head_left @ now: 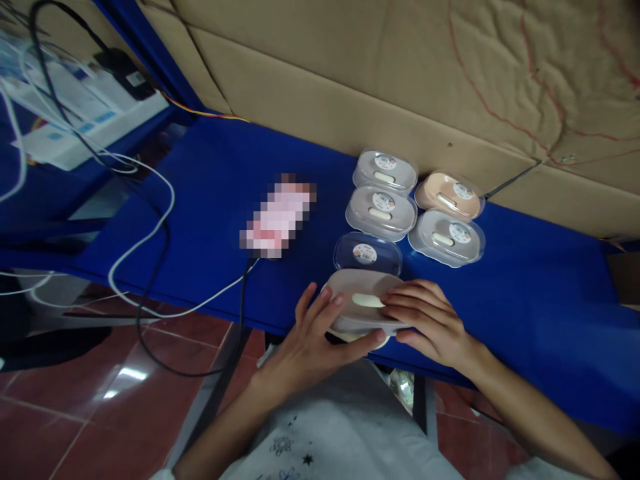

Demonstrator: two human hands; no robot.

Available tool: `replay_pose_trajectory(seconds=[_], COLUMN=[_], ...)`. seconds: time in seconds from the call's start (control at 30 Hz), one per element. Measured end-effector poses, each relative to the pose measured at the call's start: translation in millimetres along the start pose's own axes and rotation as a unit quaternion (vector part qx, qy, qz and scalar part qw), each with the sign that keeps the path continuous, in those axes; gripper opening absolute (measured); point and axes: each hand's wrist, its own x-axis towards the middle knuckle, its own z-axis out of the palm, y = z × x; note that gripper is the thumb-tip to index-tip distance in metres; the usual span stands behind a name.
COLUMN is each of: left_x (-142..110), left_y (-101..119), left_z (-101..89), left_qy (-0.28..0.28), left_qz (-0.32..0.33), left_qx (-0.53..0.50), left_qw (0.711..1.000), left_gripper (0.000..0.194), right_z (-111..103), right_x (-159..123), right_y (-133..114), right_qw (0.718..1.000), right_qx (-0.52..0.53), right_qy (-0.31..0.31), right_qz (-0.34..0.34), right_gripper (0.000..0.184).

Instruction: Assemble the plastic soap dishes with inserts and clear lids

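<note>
At the front edge of the blue table, both hands grip a greyish oval lidded box point(357, 283) with a pale cream handle on its lid. My left hand point(320, 330) holds its left side, fingertips on the lid and thumb along the front. My right hand point(435, 320) wraps the right side, its fingers lying over the lid near the handle. A cream rim shows beneath the box, partly hidden by the thumb. Just behind it lies a clear plastic cover point(367, 255) with a round label.
Several similar boxes under clear covers stand at the back, including a grey one point(383, 212) and a peach one point(450, 197). A blurred-out phone-like object point(277, 220) with cables lies left. A white power strip point(100, 120) sits far left. Brown cardboard point(350, 73) borders the blue table point(530, 293).
</note>
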Motion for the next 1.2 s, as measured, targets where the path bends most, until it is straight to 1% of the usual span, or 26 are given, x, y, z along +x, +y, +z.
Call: replay_pose_trajectory(seconds=[0.1,0.13,0.2,0.27,0.33,0.43,0.5,0.57,0.67,0.77,0.83,0.9,0.93,1.0,1.03,1.1,1.17,1.2], left_x=[-2,-2,1,4,8,12,12,10,7,3,1,-1,-2,-2,-1,2,7,11], left_y=[-1,-1,-2,-2,0,4,9,14,22,30,35,38,39,39,38,36,32,30], left_z=[1.8,1.6,-0.1,-3.6,-9.0,-21.2,-32.5,-45.4,-63.1,-73.3,-77.4,-83.0,-87.2,-98.4,-104.7,-116.4,-123.8,-125.3], left_qy=[0.059,0.067,0.054,0.013,-0.034,-0.111,-0.172,-0.216,-0.240,-0.257,-0.263,-0.268,-0.267,-0.261,-0.254,-0.219,-0.168,-0.146], left_qz=[0.005,0.014,0.034,0.057,0.071,0.075,0.085,0.097,0.109,0.114,0.118,0.120,0.117,0.088,0.072,0.057,0.065,0.072], left_qx=[0.024,0.029,0.038,0.037,0.018,-0.049,-0.093,-0.124,-0.144,-0.149,-0.164,-0.191,-0.206,-0.228,-0.236,-0.243,-0.226,-0.211], left_qw=[0.998,0.997,0.997,0.998,0.997,0.990,0.977,0.964,0.954,0.948,0.943,0.937,0.934,0.934,0.935,0.943,0.957,0.964], left_gripper=[0.059,0.051,0.030,0.015,0.007,0.004,0.007,0.009,0.006,0.006,0.008,0.015,0.020,0.029,0.030,0.019,0.009,0.008], right_z=[-2,-3,-5,-5,-5,-5,-5,-5,0,9,15,21,24,28,29,30,29,29], right_x=[-1,-2,-3,-4,-5,-6,-5,-4,-1,3,5,8,8,9,8,4,-3,-7], right_y=[1,2,4,7,9,8,4,-2,-10,-16,-19,-21,-21,-21,-20,-18,-16,-16], right_qw=[0.999,0.998,0.996,0.996,0.995,0.993,0.992,0.992,0.992,0.988,0.984,0.979,0.976,0.973,0.974,0.977,0.982,0.983], right_qx=[0.018,0.017,-0.006,-0.040,-0.064,-0.083,-0.093,-0.100,-0.109,-0.126,-0.136,-0.152,-0.163,-0.184,-0.188,-0.179,-0.153,-0.137], right_qy=[0.046,0.061,0.079,0.075,0.070,0.079,0.084,0.076,0.058,0.051,0.047,0.038,0.032,0.013,0.004,0.001,0.026,0.048], right_qz=[0.021,0.027,0.034,0.036,0.036,0.031,0.025,0.012,-0.027,-0.073,-0.104,-0.134,-0.142,-0.139,-0.131,-0.113,-0.111,-0.114], right_gripper=[0.033,0.034,0.035,0.035,0.034,0.031,0.027,0.025,0.023,0.019,0.018,0.017,0.015,0.013,0.015,0.025,0.033,0.033])
